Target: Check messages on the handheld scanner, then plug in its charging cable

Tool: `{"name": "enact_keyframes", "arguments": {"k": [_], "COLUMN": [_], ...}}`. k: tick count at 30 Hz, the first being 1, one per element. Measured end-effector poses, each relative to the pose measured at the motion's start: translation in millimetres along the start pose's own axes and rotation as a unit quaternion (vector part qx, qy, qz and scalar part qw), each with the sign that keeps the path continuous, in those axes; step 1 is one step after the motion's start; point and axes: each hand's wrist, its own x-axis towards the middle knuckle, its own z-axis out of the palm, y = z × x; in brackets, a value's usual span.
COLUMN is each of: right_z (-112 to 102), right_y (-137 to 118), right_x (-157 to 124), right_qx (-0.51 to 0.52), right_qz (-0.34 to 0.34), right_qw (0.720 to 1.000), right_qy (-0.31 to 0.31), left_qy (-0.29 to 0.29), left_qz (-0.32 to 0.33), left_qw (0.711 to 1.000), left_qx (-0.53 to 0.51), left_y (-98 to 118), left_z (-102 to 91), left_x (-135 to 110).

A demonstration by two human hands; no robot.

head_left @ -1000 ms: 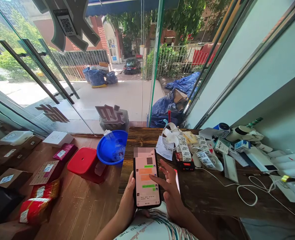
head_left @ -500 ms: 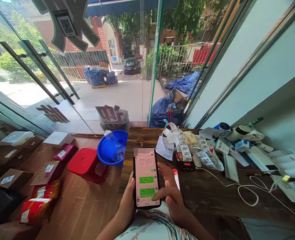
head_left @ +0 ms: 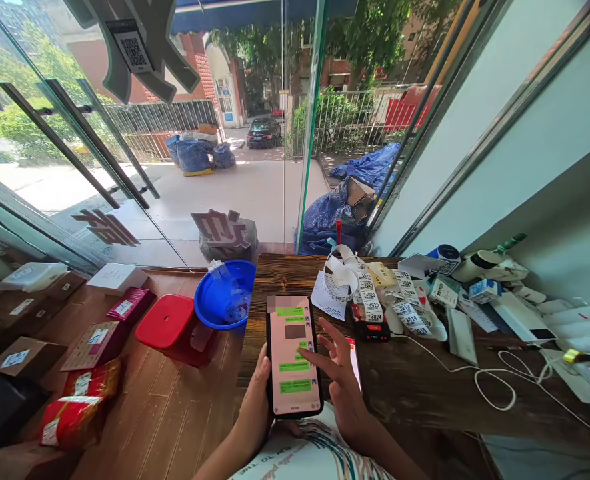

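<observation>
Two hands: both the seated person's own, low at the near edge of the desk [head_left: 415, 393].
Left hand [head_left: 255, 400]: grip closed around the lower left edge of a black phone [head_left: 293, 357], thumb lying along its side.
Right hand [head_left: 343, 377]: grip open and holding nothing, fingers spread, forefinger tip touching the lit screen about midway up.
Black phone: held over the lap, screen up, with green chat bubbles showing.
Second phone [head_left: 356, 360]: flat on the desk, mostly hidden beneath the right hand.
Farther along the desk: a heap of numbered label rolls [head_left: 375, 297] and a looping white cable [head_left: 495, 390].
Floor, left side: red stool [head_left: 167, 320] with a blue basin [head_left: 219, 297] just beside it, and parcels [head_left: 89, 380] nearby.
</observation>
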Motion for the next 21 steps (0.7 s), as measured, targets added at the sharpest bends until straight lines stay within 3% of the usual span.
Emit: {"name": "enact_keyframes", "arguments": {"k": [6, 10, 16, 21], "right_z": [-0.7, 0.2, 1.0, 0.2], "right_y": [-2.4, -1.4, -1.9, -1.9], "right_x": [0.6, -3.1, 0.3, -0.1], "right_qx": [-0.001, 0.077, 0.009, 0.061], "right_qz": [-0.017, -0.03, -0.016, -0.032], "right_qw": [1.0, 0.997, 1.0, 0.998], "right_qy": [-0.002, 0.002, 0.003, -0.001], "left_qy": [-0.027, -0.012, -0.013, -0.006], "left_qz": [-0.04, -0.002, 0.006, 0.041], "left_qw": [0.999, 1.0, 1.0, 0.998], "left_qx": [0.007, 0.019, 0.026, 0.054], "left_y": [-1.9, -1.7, -0.9, 0.3], "left_z": [-4.3, -0.4, -0.1, 4.9], "left_x": [1.3, -2.0, -2.2, -4.4]}}
